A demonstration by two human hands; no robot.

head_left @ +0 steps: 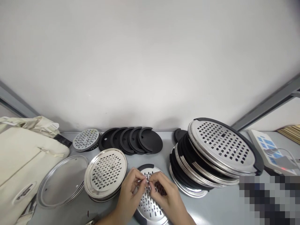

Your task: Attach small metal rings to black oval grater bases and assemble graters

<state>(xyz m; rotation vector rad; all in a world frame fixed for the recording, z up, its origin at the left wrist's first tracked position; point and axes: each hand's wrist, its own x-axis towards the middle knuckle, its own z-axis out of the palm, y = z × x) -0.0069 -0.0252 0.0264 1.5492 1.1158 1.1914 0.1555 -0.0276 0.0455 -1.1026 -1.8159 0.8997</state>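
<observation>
Your left hand [133, 193] and right hand [165, 195] each pinch small metal parts [147, 182] over the grater disc [151, 207].

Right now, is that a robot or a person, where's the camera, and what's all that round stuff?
No robot here! It's a person's two bare hands. The only picture comes from a camera on their head, looking forward and down.

On the grey table are stacked plain metal discs, a stack of discs full of holes, overlapping black pieces and a tall, leaning pile. A cream bag is at the left.

The left hand seems to pinch a tiny thing, too small to name. The right hand is close beside it, over a holed disc.
</observation>
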